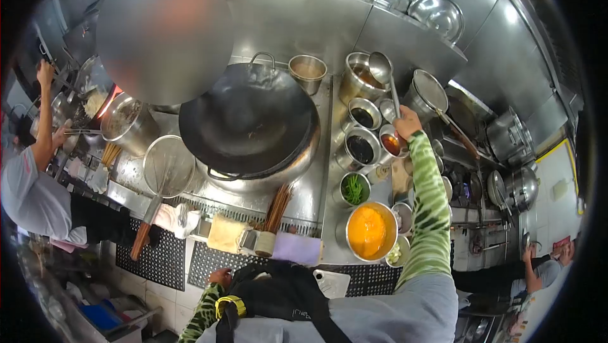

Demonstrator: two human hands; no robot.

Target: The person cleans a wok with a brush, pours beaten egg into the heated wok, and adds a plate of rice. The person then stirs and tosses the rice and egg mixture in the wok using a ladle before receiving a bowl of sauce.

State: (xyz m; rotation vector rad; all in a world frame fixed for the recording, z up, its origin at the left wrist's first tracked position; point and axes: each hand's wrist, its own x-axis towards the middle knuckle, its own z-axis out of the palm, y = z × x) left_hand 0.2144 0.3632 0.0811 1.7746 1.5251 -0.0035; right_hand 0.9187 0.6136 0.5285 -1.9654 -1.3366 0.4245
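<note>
My right hand [407, 121] is closed round the handle of a steel ladle [380, 68]. The ladle's bowl is over a steel pot of brownish liquid [362, 80]; whether it touches the liquid I cannot tell. Below that hand are pots of dark sauce [361, 117] and a container of red-orange sauce [390, 145]. Nearer me are chopped greens [354, 190] in a small pot and a bowl of orange-yellow liquid [372, 231]. My left hand [220, 277] hangs low beside my black apron, its fingers too small and dim to read. A black wok [248, 121] sits on the stove.
A round strainer [168, 165] with a wooden handle lies left of the wok. A bamboo brush [278, 210] and folded cloths [226, 234] are along the front edge. A co-worker [38, 197] stands at left, another person [541, 273] far right.
</note>
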